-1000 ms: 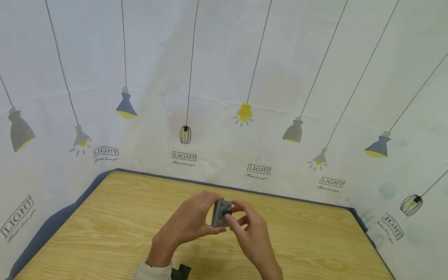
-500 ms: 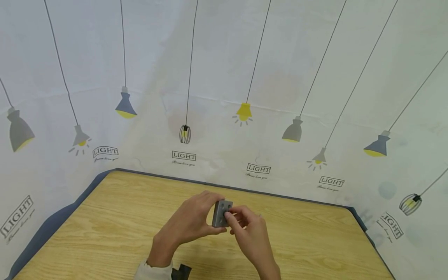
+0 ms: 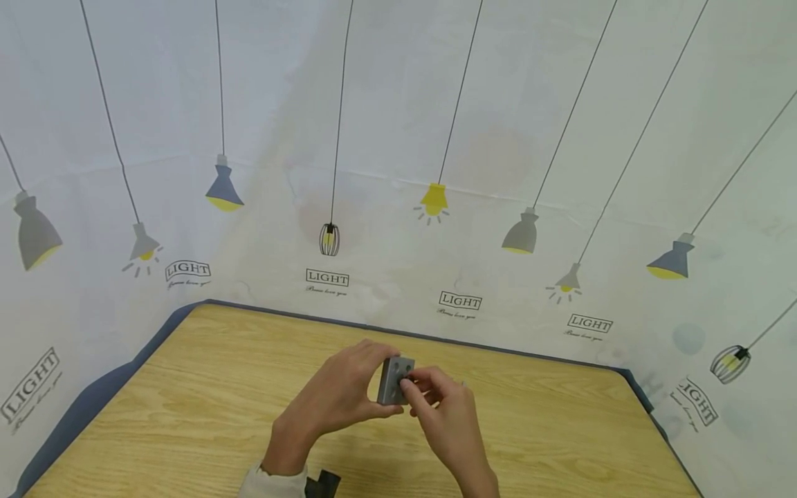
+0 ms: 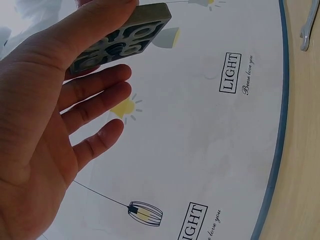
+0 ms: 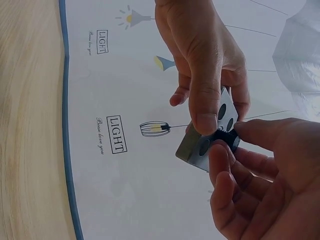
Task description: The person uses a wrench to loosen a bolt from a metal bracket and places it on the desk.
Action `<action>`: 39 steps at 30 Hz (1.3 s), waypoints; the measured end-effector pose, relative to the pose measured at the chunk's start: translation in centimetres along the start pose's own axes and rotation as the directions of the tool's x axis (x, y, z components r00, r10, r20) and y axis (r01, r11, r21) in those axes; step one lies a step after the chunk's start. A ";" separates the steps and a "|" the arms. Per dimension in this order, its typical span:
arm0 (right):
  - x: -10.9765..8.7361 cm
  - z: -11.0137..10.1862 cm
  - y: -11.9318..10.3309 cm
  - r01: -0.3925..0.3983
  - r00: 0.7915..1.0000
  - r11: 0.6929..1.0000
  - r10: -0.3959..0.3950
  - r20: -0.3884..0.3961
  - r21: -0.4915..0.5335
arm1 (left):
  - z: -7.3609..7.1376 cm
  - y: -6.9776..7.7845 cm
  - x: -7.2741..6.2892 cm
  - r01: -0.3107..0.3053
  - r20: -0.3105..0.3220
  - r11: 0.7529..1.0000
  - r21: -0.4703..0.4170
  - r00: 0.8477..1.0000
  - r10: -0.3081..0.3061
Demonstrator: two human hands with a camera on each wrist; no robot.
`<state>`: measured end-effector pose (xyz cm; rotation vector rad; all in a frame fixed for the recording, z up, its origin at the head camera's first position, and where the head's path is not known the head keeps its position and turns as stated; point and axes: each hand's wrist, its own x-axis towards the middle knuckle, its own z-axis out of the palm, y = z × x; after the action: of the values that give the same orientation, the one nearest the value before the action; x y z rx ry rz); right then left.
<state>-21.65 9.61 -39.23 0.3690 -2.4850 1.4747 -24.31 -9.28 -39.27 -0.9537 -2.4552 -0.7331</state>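
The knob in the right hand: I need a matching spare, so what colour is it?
The knob looks black, showing best in the right wrist view.

"LIGHT" (image 4: pixel 230 73), "Beese love you" (image 4: pixel 247 75) on backdrop (image 3: pixel 386 83)

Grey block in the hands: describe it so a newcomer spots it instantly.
In the head view, go from the wooden table to the left hand above it. That hand grips the grey block; unlike the small dark knob that the right hand pinches, it is rectangular, with round holes in one face.
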 end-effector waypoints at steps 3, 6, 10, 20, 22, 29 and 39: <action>0.0 0.0 0.0 0.006 1.000 1.000 -0.006 0.001 -0.001 | 0.0 0.0 0.0 0.003 0.002 1.000 0.000 1.000 -0.003; -0.1 0.0 0.0 0.012 1.000 1.000 -0.012 0.002 -0.003 | 0.0 0.0 0.0 0.004 0.002 1.000 -0.002 1.000 -0.004; -0.1 -0.1 0.0 0.023 1.000 1.000 -0.023 0.004 -0.014 | 0.0 0.0 0.0 0.002 0.000 1.000 -0.001 1.000 -0.002; -0.1 -0.1 0.0 0.058 0.998 0.998 -0.057 0.009 -0.032 | 0.0 -0.2 -0.1 -0.005 -0.014 1.000 0.002 1.000 0.005; -0.1 -0.1 0.0 0.064 0.998 0.997 -0.064 0.013 -0.032 | 0.0 -0.2 -0.1 -0.004 -0.014 1.000 0.000 1.000 0.004; -0.1 -0.2 0.0 0.086 0.996 0.995 -0.085 0.025 -0.043 | -0.1 -0.2 -0.1 0.007 -0.007 1.000 -0.005 1.000 -0.007; -0.2 -0.3 0.0 0.118 0.993 0.991 -0.116 0.026 -0.070 | -0.2 -0.2 -0.1 0.014 -0.005 1.000 -0.005 1.000 -0.014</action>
<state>-21.49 9.86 -39.14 0.5108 -2.4790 1.3406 -24.32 -9.54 -39.25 -0.9366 -2.4592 -0.7460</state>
